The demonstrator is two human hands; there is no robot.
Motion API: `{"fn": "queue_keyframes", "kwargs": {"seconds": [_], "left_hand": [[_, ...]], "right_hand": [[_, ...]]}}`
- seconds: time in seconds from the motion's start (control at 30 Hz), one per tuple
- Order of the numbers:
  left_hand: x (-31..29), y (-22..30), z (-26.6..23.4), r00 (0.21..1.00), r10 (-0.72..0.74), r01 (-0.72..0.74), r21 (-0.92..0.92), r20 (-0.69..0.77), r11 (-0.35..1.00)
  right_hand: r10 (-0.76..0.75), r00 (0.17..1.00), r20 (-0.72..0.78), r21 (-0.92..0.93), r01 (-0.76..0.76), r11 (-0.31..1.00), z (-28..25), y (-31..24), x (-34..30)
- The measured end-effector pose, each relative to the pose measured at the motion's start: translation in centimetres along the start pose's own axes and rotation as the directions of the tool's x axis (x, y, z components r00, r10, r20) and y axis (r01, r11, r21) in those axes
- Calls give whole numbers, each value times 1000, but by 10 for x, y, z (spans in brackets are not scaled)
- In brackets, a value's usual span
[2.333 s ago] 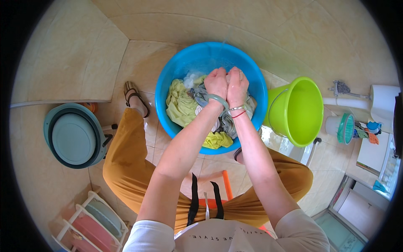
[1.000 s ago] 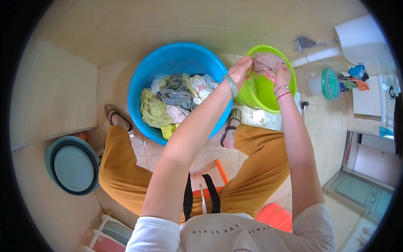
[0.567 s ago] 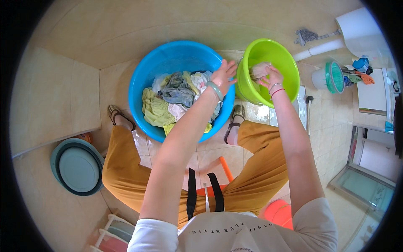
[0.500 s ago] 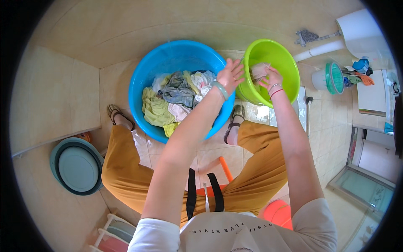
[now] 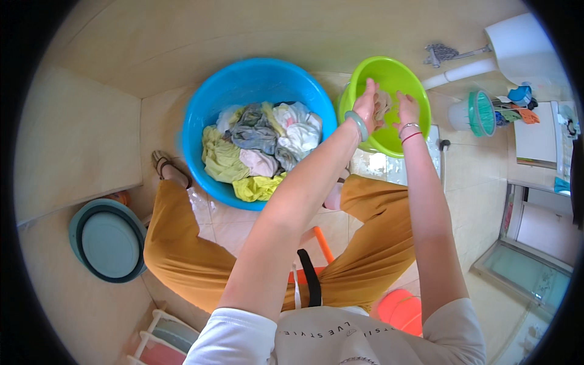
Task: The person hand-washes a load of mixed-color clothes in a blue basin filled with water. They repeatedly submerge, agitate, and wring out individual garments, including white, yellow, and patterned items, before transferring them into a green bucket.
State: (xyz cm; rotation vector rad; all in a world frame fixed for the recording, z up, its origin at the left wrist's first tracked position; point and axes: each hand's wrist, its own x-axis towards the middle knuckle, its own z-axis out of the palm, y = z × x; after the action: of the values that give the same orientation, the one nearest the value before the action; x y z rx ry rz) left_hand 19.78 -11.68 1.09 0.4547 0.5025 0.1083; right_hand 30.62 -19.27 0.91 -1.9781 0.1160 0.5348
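Note:
Above the lime-green bucket [image 5: 389, 74] are both my hands, at the right of the blue basin. My left hand [image 5: 366, 104] has its fingers stretched upward, with a light beige cloth [image 5: 382, 105] against its palm side. Facing it across a gap, my right hand [image 5: 409, 111] has its fingers apart and holds nothing that I can see. Part of the cloth is hidden by the left hand. Wet clothes [image 5: 261, 139] in yellow-green, grey, white and pale pink lie heaped in the large blue basin [image 5: 267, 79].
A grey-green folding basin [image 5: 109, 246] leans at the left wall. Orange-red plastic [image 5: 398, 310] shows by my right hip. A white bin with a green liner [image 5: 482, 114] stands beyond the bucket, near a white pipe [image 5: 459, 74]. My legs straddle the floor before the basin.
My left hand has moved right, from the basin's rim to over the bucket. The cloth, earlier at my right hand, is now beside the left; my right hand has shifted slightly right.

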Motion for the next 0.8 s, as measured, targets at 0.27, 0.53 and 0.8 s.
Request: {"fn": "queue_keyframes", "kwargs": {"seconds": [0.27, 0.53, 0.8], "left_hand": [[-41, 47, -128, 946, 132, -124, 45, -297, 991], [-102, 48, -216, 901, 104, -90, 55, -422, 994], [-119, 51, -226, 877, 133, -57, 176, -461, 983]], "right_hand": [[-270, 910, 315, 330, 162, 930, 109, 34, -61], [-124, 808, 576, -623, 532, 573, 165, 143, -93], [-294, 785, 546, -378, 544, 750, 150, 109, -97]]}}
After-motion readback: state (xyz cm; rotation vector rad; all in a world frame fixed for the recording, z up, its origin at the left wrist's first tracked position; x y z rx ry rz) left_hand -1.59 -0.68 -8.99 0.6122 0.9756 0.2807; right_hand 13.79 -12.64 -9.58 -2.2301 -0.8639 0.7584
